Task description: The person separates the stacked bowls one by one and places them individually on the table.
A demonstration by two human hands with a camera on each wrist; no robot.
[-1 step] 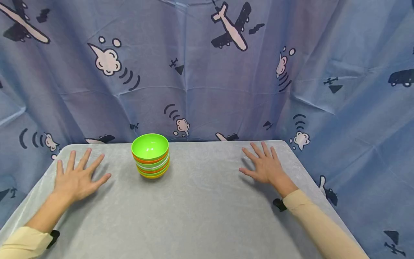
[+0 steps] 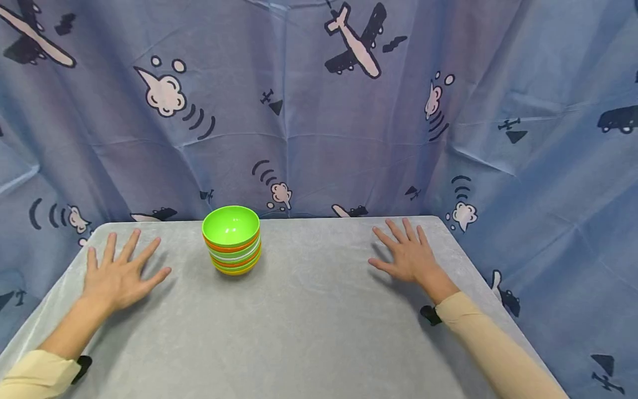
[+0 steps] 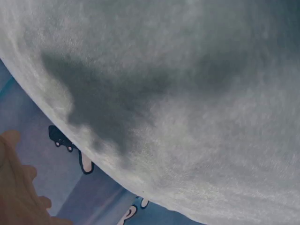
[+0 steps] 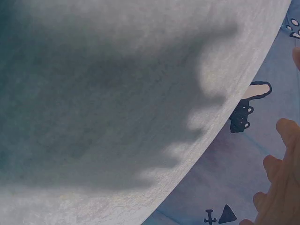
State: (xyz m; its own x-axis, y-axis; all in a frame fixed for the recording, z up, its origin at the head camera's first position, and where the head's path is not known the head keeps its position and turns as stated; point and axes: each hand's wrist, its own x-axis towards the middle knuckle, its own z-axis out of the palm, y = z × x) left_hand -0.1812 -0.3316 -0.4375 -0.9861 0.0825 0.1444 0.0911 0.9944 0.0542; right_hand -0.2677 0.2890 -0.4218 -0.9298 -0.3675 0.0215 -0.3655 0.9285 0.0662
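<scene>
A stack of nested bowls [image 2: 231, 227] stands toward the back of the table, left of its middle; the top one is bright green, with orange, white, green and yellow rims below. To the left of the stack, my left hand [image 2: 116, 280] is spread with fingers straight, holding nothing. My right hand [image 2: 411, 257] is spread the same way farther off to the right, its palm facing down. Both hands cast shadows on the table. In the left wrist view part of the left hand [image 3: 18, 192] shows at the lower left; the right wrist view has the right hand [image 4: 283, 187] at its right edge.
The table has a light grey cloth cover [image 2: 299, 332] with rounded back corners. Behind it hangs a blue curtain [image 2: 319, 111] printed with planes, clouds and small vehicles. A black band [image 2: 431, 315] is at the right wrist, and another [image 2: 82, 368] at the left.
</scene>
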